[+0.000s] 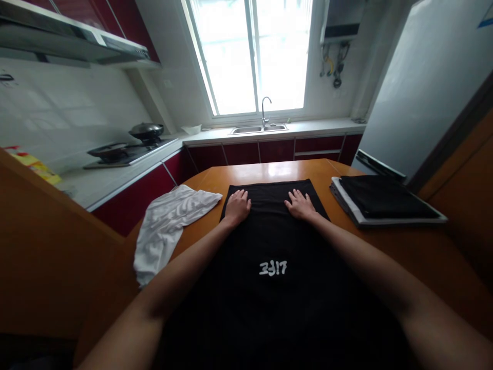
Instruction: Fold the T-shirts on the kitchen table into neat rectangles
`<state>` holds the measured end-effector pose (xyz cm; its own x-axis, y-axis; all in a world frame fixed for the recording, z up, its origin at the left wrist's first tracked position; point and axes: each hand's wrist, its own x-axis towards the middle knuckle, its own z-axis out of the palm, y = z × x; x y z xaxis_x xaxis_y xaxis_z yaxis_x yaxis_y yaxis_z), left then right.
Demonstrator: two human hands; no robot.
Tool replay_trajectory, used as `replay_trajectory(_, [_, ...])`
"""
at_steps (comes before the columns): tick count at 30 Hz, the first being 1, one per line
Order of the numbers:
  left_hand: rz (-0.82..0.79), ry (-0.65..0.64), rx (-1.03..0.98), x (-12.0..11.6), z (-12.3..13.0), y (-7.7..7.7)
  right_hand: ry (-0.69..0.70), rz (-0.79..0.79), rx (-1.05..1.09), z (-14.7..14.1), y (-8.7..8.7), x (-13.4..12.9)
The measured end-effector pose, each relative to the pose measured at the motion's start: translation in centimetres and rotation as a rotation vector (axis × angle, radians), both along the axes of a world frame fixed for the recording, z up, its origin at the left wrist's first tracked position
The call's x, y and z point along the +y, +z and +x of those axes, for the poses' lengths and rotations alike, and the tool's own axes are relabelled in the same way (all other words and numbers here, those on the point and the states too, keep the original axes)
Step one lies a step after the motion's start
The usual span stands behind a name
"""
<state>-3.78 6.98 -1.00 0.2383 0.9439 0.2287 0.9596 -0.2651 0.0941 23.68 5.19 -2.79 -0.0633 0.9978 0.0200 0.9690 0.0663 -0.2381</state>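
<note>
A black shirt with upside-down white lettering lies spread over the wooden table, its straight hem toward the far side. My left hand rests on it near the far left edge, palm down and fingers extended. Near the far right edge, my right hand also lies on the cloth, its fingers slightly spread. Neither hand grips anything. The near part of the shirt merges with the dark area below, so where it ends I cannot tell.
A crumpled white garment lies left of my left arm. To the right is a stack of folded black, white and grey clothes. The wooden table has angled far corners. Beyond it are a sink and a stove.
</note>
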Motion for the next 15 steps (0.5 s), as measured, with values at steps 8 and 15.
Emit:
replay_trajectory(8, [-0.231,0.037,0.029,-0.9,-0.1,-1.2,-0.016,0.009,-0.009,0.0,-0.3,0.1])
replay_trajectory(15, [-0.139,0.046,0.063,-3.1,0.3,-0.9,-0.010,0.013,-0.015,0.0,-0.4,0.2])
